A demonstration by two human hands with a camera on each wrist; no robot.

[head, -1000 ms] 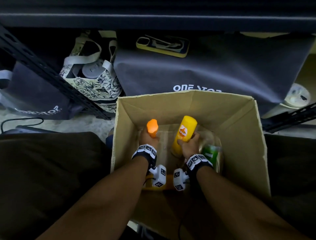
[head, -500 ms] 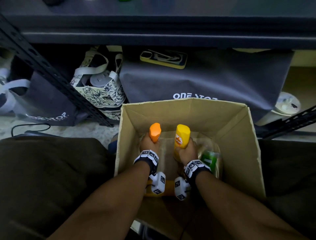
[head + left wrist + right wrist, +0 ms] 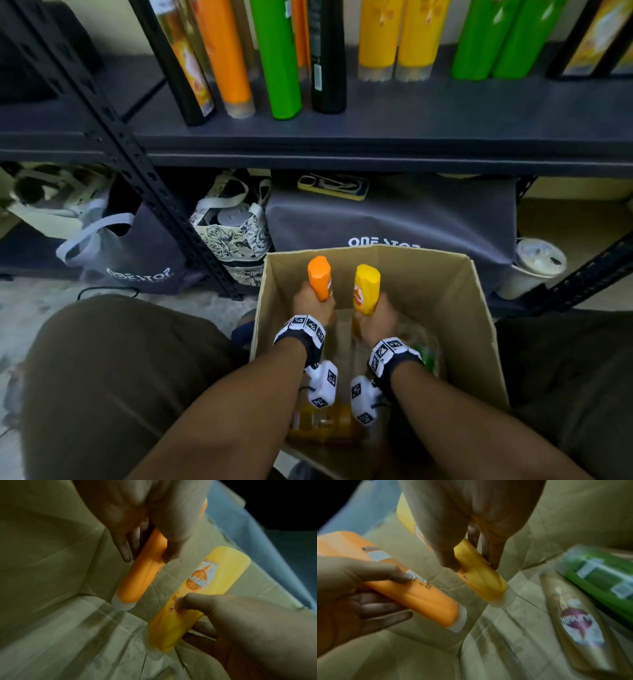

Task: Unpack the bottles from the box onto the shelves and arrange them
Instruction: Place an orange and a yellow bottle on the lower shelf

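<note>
From the head view, I see my two hands inside the cardboard box [image 3: 479, 342] that stands on the floor between my knees. My left hand [image 3: 313, 303] is wrapped around the orange bottle [image 3: 320, 279], and my right hand [image 3: 375, 317] is wrapped around the yellow bottle [image 3: 365, 287]. Both bottles are held with the cap end down, and their upper ends reach about the level of the far rim of the box. More bottles lie on the bottom of the box, partly hidden under my wrists. Above the box is the dark shelf [image 3: 376, 137], where orange, green, black and yellow bottles already stand in a row. Under that shelf there are grey bags [image 3: 394, 219] and a patterned bag [image 3: 236, 233].

From the left wrist view, my fingers [image 3: 125, 547] and thumb are curled around the orange bottle's body, and its pale cap [image 3: 120, 603] points to the box floor. The yellow bottle is just beside it, with my right thumb pressed on its label.

From the right wrist view, my right hand grips the yellow bottle from both sides, cap down. To the right, a green bottle [image 3: 604, 582] and a golden bottle [image 3: 578, 622] lie on the box floor, side by side. The picture is blurred there.
</note>
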